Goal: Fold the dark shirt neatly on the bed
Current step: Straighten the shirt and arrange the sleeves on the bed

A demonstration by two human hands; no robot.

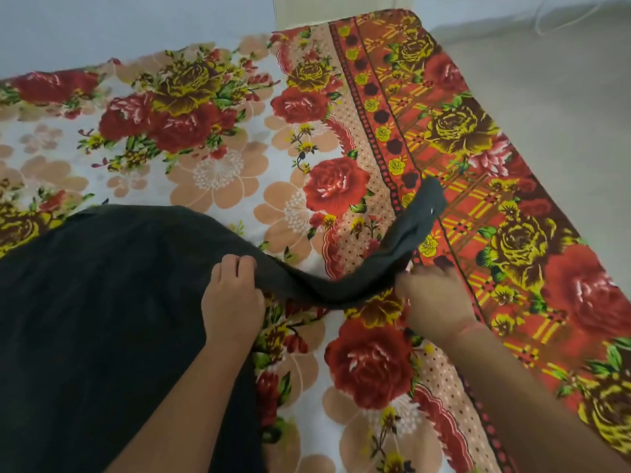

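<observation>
Left hand [232, 298] and right hand [433, 302] each grip the dark fabric shirt [102, 302], its sleeve raised right above the floral-sheeted bed [211, 138].

No text, label, brand or number could be read anywhere, neither on the dark shirt [102, 302] nor the floral bedsheet [218, 172].

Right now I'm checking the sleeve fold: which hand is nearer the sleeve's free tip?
Right. The right hand grips the sleeve just below its tip; the left hand pinches the dark shirt farther away, where the sleeve starts.
</observation>
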